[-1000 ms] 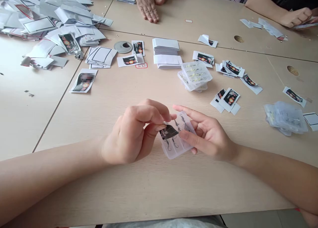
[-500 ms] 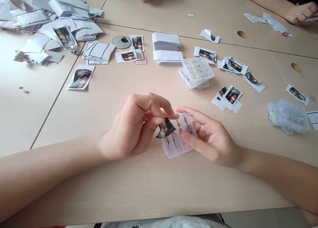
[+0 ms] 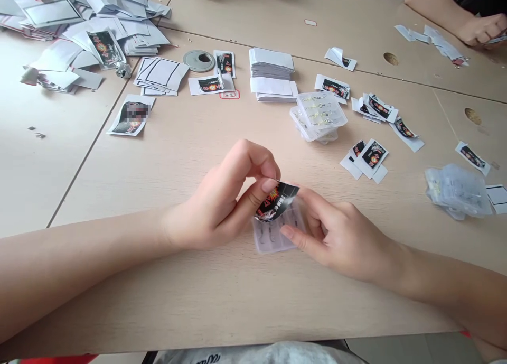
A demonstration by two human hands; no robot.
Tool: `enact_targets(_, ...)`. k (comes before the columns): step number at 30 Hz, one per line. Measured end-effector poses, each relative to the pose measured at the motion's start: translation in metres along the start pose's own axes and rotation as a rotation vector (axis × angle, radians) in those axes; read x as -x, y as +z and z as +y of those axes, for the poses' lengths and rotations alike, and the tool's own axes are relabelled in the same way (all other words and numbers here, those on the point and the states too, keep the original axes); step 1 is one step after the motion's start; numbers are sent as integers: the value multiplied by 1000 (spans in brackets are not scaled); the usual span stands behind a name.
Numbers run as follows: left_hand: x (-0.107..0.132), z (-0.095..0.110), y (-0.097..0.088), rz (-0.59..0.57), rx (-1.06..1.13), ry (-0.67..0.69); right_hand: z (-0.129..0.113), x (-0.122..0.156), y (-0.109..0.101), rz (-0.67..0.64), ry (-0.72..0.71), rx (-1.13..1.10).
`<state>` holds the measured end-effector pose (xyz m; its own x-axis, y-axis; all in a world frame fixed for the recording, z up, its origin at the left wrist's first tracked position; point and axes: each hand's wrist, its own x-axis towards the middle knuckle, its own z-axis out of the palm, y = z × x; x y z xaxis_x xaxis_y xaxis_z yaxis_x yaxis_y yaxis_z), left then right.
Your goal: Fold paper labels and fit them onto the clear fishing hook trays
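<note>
Between thumb and fingers, my left hand (image 3: 237, 200) pinches a black sticker label (image 3: 277, 200) with orange and white print, its lower edge curling. Beneath that label lies a clear plastic hook box (image 3: 273, 237), its compartments holding dark fishing hooks. My right hand (image 3: 336, 226) grips the box from the right, thumb on top and fingers at the far side. The sticker covers the far part of the box. Beyond my hands sits a stack of similar hook boxes (image 3: 320, 113).
Loose sticker labels (image 3: 372, 155) lie to the right, near more clear boxes (image 3: 457, 189). Stacked white cards (image 3: 272, 68), a grey disc (image 3: 198, 61) and a large paper pile (image 3: 99, 15) stand farther back. Another person's hand (image 3: 485, 30) is at the far right.
My left hand has turned the sticker so more of its printed face shows, and it now lies over the far part of the box. My right hand still holds the box.
</note>
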<state>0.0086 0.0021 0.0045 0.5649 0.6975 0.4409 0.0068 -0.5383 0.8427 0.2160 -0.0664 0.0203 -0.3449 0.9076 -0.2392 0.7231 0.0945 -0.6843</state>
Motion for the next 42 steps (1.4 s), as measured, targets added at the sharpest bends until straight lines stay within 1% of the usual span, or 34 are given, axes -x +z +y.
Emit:
enact_targets(2,-1,2,-1,-52,-8,-22,0,1,-6,-32,-27,84)
enact_targets(4,-2,3,-2,-91,-9,0,0,1,-13,-28,-91,48)
enact_targets(7,-4,4,-4,-146,-4,54,-1,1,-18,81,-213,-72)
enact_targets(10,-5,4,-3,-207,-12,56,-4,-1,-14,159,-247,-132)
enact_targets(15,-4,10,1,-261,-32,12,-7,-3,-7,197,-268,-153)
enact_targets(17,-2,13,3,-237,-35,-1,-6,-3,-7,210,-239,-219)
enact_targets(19,0,16,4,-164,-53,-44,-4,-2,-8,223,-190,-316)
enact_targets(21,0,18,4,-93,-95,-128,-1,-1,-8,239,-150,-399)
enact_targets(22,-1,19,3,-77,-122,-179,-1,-1,-9,250,-133,-425)
enact_targets(24,-3,20,1,-93,-172,-276,0,-1,-9,272,-103,-441)
enact_targets(26,-6,22,-1,-134,-201,-342,-1,-1,-10,289,-85,-420)
enact_targets(28,-8,25,-2,-160,-204,-364,-1,-1,-11,315,-90,-350)
enact_targets(30,-7,29,-2,-160,-207,-359,0,-2,-12,372,-126,-220)
enact_targets(33,-3,35,0,-135,-240,-349,5,-3,-12,488,-248,24)
enact_targets(35,0,37,1,-117,-268,-359,9,-6,-12,526,-343,151)
enact_targets(38,4,38,1,-84,-298,-414,11,-11,-11,485,-414,200)
enact_targets(40,6,37,1,-52,-301,-450,9,-15,-11,411,-383,132)
enact_targets(42,9,36,1,-29,-287,-475,6,-17,-11,326,-302,26)
